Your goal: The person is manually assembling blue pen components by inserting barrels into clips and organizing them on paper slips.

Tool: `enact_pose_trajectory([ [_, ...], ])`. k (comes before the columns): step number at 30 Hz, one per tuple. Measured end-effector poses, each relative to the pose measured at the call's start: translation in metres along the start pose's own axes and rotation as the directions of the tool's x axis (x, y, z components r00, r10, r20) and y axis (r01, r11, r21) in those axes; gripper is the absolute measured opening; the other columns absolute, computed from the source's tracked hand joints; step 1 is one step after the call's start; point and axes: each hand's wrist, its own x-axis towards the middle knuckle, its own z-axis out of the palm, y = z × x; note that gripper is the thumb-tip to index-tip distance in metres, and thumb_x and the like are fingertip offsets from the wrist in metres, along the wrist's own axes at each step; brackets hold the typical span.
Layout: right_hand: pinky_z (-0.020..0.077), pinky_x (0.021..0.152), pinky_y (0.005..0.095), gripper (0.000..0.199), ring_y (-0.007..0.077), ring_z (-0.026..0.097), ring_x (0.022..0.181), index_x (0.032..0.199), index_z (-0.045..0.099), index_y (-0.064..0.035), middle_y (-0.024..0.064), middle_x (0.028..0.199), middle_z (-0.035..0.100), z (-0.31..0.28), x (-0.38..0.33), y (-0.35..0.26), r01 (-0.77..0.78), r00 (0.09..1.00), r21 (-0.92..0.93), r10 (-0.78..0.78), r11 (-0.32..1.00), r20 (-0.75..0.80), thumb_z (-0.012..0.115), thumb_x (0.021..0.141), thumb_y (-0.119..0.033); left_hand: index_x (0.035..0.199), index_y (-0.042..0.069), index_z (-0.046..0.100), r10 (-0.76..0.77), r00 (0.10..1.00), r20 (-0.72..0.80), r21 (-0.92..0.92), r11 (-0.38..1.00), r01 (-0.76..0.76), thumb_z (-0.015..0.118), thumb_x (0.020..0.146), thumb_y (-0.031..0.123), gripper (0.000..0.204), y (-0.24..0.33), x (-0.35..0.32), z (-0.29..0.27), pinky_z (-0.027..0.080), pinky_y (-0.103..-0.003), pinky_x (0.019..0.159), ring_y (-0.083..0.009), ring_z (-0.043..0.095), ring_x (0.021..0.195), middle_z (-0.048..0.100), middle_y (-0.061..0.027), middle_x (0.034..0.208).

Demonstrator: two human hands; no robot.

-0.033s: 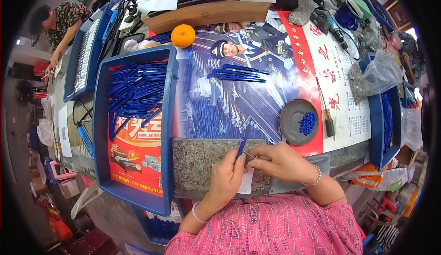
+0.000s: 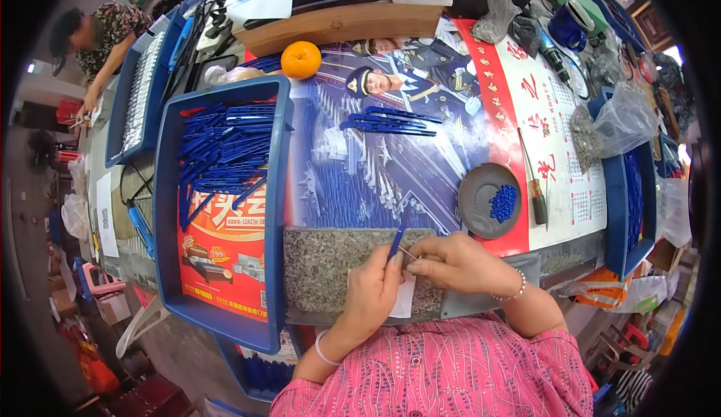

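My left hand (image 2: 373, 291) grips a slim blue pen barrel (image 2: 396, 242) that points up and away from me. My right hand (image 2: 458, 264) pinches a thin metal piece (image 2: 408, 252) against the barrel's lower end. Both hands rest over a speckled granite slab (image 2: 323, 263) at the table's near edge, with a small white paper (image 2: 403, 303) under them. A blue tray (image 2: 274, 192) on my left holds several blue barrels (image 2: 221, 150). More blue barrels (image 2: 390, 122) lie loose on the poster-covered table. A grey dish (image 2: 475, 199) to the right holds small blue caps (image 2: 503, 202).
An orange (image 2: 300, 60) sits at the far side by a wooden box (image 2: 338, 25). A screwdriver (image 2: 538, 205) lies beside the dish. Another blue tray (image 2: 617, 207) and a clear plastic bag (image 2: 625, 120) stand at the right. Another person (image 2: 98, 42) works at the far left.
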Motion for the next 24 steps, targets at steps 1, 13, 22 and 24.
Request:
enact_pose_trajectory([
  [1,0.0399,0.046,0.0286,0.024,0.013,0.052,0.046,0.093,0.059,-0.0018,0.0048,0.056,0.055,-0.003,0.004,-0.001,-0.144,0.981,0.201,0.113,0.969,0.158,0.057,0.09,-0.026,0.096,0.0,0.055,0.008,1.0,-0.012,0.009,1.0,-0.008,0.047,0.093,0.013,0.016,-0.003,-0.001,0.0,0.047,-0.032,0.053,-0.0234,0.063,0.059,0.06,-0.0128,0.064],
  [13,0.0316,0.046,0.0199,0.028,0.0043,0.04,0.048,0.09,0.056,-0.0014,-0.002,0.06,0.051,0.004,-0.001,0.016,-0.311,0.937,0.534,0.159,0.786,0.312,0.049,0.095,-0.028,0.096,0.001,0.052,0.076,0.997,0.031,0.08,0.994,-0.078,0.047,0.094,0.014,0.013,-0.017,-0.006,0.005,0.049,-0.032,0.052,-0.0223,0.066,0.06,0.062,-0.0112,0.065],
  [22,0.037,0.044,0.0264,0.03,0.0091,0.045,0.044,0.084,0.054,-0.0018,0.0005,0.049,0.047,-0.001,0.002,0.003,-0.155,0.963,0.135,0.12,0.979,0.241,0.045,0.096,-0.027,0.097,0.002,0.05,0.081,0.995,0.056,0.097,0.992,-0.086,0.047,0.091,0.01,0.01,-0.015,-0.003,0.004,0.044,-0.042,0.051,-0.0364,0.061,0.061,0.058,-0.0175,0.064],
  [24,0.037,0.044,0.0268,0.03,0.0096,0.044,0.044,0.084,0.054,-0.0015,0.0008,0.049,0.046,-0.001,0.004,0.005,-0.15,0.96,0.146,0.109,0.978,0.257,0.045,0.097,-0.027,0.097,0.002,0.05,0.073,0.995,0.061,0.092,0.993,-0.078,0.047,0.091,0.01,0.01,-0.014,-0.004,0.004,0.044,-0.042,0.051,-0.0366,0.061,0.061,0.057,-0.0175,0.064],
])
